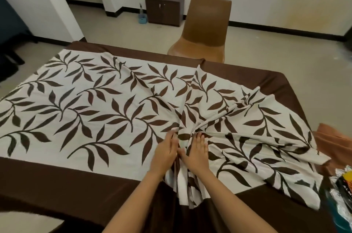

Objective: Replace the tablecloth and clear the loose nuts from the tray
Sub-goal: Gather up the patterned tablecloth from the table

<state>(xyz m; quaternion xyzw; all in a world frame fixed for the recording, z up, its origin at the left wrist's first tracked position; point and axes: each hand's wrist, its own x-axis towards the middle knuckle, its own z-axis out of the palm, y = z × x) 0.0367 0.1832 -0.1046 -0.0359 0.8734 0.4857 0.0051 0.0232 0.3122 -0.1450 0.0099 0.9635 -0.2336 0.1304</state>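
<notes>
A cream tablecloth (76, 107) printed with brown leaves and edged with a dark brown border covers the table. Its left half lies flat, while its right half is bunched into folds and wrinkles (238, 118). My left hand (165, 151) rests flat on the cloth near the front middle, fingers together and pointing away from me. My right hand (197, 151) lies right beside it, fingers spread and pressed on a gathered ridge of fabric. Neither hand grips anything. No tray or nuts are in view.
A brown chair (204, 29) stands at the table's far side. An orange cloth (335, 139) lies at the right edge, with foil snack packets (342, 185) near the front right corner. A dark cabinet (164, 9) and a blue bottle (142, 16) sit by the wall.
</notes>
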